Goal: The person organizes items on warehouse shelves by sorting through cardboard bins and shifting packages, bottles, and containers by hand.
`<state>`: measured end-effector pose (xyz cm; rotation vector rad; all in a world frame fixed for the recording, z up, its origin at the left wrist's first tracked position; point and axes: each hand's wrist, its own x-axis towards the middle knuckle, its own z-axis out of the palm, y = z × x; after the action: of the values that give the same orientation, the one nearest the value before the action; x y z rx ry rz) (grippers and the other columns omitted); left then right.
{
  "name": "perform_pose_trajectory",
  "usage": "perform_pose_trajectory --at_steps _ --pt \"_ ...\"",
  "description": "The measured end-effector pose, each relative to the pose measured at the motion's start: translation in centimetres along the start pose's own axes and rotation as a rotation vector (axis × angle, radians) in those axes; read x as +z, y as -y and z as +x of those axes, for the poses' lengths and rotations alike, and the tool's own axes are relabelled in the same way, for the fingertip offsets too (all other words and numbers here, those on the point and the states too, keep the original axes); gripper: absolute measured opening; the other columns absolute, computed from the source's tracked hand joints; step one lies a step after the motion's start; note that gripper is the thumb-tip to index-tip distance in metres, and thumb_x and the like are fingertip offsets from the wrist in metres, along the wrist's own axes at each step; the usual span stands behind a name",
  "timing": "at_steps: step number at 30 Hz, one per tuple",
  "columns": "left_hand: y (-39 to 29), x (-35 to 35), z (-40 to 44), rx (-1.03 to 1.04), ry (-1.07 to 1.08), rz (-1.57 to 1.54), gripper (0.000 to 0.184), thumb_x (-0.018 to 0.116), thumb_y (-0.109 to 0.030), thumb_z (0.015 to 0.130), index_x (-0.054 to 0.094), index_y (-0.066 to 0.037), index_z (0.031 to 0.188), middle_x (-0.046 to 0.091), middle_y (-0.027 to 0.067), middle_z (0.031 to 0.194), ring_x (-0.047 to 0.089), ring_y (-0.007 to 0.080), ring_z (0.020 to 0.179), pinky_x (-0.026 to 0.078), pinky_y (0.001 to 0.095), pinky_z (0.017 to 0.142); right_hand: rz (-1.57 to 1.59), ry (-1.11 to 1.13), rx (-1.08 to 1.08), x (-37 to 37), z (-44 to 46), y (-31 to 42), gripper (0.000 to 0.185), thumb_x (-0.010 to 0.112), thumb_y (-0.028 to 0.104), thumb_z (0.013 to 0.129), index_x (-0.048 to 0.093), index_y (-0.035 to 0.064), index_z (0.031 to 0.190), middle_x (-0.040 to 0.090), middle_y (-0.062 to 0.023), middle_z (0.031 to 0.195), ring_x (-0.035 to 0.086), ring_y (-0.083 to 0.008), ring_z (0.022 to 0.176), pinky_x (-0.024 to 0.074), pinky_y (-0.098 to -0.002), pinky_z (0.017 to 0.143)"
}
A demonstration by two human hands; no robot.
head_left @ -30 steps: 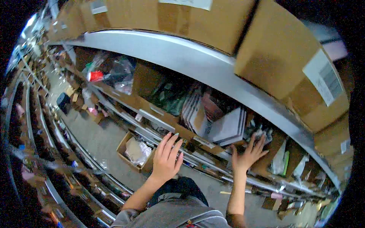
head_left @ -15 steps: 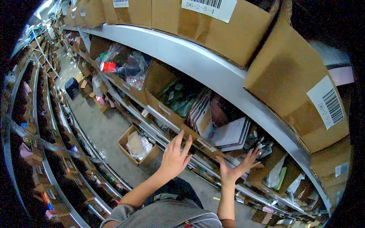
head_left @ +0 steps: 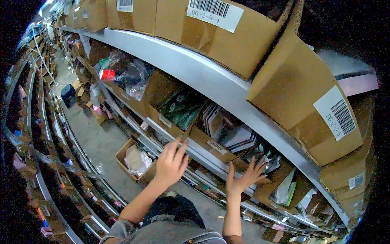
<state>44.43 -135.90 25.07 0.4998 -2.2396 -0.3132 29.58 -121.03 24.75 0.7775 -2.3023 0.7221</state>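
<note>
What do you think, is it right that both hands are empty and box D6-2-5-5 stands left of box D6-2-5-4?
The side is wrong: the head view shows box D6-2-5-5 right of box D6-2-5-4; the left hand and right hand are empty.

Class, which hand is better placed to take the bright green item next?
Probably the right hand: it is open and nearer the bright green item; the left hand is farther away.

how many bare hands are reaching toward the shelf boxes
2: the left hand is near the box of dark green packets, the right hand farther right, near the clear-wrapped items. No others show.
</note>
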Motion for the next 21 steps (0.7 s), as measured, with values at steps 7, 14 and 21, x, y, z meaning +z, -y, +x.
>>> perform_pose_trajectory --at_steps 7,14,21 --pt "1.6 -0.5 1.4 -0.079 -0.124 0.076 0.044 0.057 -0.008 0.070 0.044 -0.001 0.111 0.039 0.0186 0.118 0.037 0.0367 0.109 0.034 0.0415 0.089 -0.090 -0.018 -0.082 0.8 -0.9 -0.3 0.056 0.058 0.036 0.073 0.041 0.0084 0.119 0.026 -0.0178 0.132 0.019 -0.0374 0.123 0.0021 -0.0583 0.095" --pt "0.4 -1.4 1.4 -0.016 -0.110 0.079 0.041 0.057 -0.006 0.070 0.047 -0.002 0.109 0.045 0.0164 0.110 0.043 0.0336 0.101 0.038 0.0395 0.084 -0.096 -0.116 -0.183 2.1 -1.3 -1.6 0.050 0.056 0.036 0.075 0.043 0.0145 0.118 0.033 -0.0122 0.130 0.029 -0.0350 0.118 0.0019 -0.0570 0.096" --pt "-3.6 0.5 3.1 -0.143 0.058 -0.414 0.052 0.058 -0.009 0.073 0.037 -0.002 0.120 0.054 0.0108 0.077 0.051 0.0207 0.060 0.043 0.0293 0.055 -0.137 -0.136 -0.232 2.6 -1.3 -1.9 0.050 0.052 0.037 0.077 0.042 0.0145 0.120 0.034 -0.0119 0.129 0.030 -0.0347 0.117 0.0056 -0.0575 0.095"
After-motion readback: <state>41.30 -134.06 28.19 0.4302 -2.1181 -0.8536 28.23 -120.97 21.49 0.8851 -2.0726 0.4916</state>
